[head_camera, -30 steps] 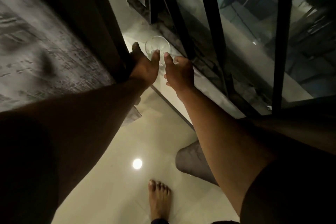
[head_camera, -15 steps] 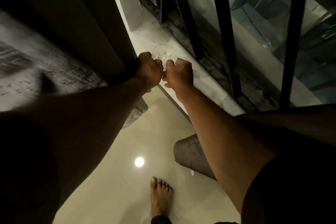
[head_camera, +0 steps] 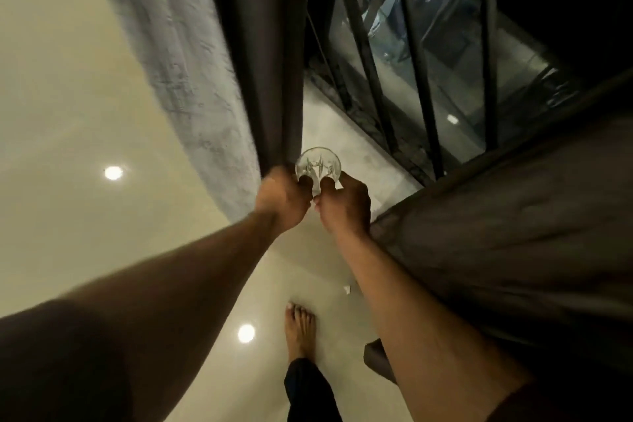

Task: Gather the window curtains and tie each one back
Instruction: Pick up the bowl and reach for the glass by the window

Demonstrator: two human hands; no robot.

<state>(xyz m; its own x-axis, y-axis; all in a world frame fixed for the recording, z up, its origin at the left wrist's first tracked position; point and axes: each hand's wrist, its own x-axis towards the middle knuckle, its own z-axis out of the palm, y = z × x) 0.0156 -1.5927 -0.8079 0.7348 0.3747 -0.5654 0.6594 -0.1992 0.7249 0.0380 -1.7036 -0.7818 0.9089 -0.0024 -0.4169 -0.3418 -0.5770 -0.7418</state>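
Head view: the dark curtain (head_camera: pixel 263 55), its long axis running up and away from the hands, is being gathered at the window's left edge. Its bunched folds are being clenched in the left hand (head_camera: pixel 281 197). A clear round tieback (head_camera: pixel 318 166) is being pinched by the right hand (head_camera: pixel 344 204), touching the folds' right side, above the floor (head_camera: pixel 68 113).

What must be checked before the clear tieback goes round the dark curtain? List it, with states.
1. Left hand grips the gathered dark curtain: ok.
2. Right hand holds the clear tieback: ok.
3. Tieback around the curtain: not ok, it sits beside the folds.
4. Whole curtain gathered: cannot tell, its upper part is out of view.
5. Second curtain tied: not ok, it hangs loose over the right arm.
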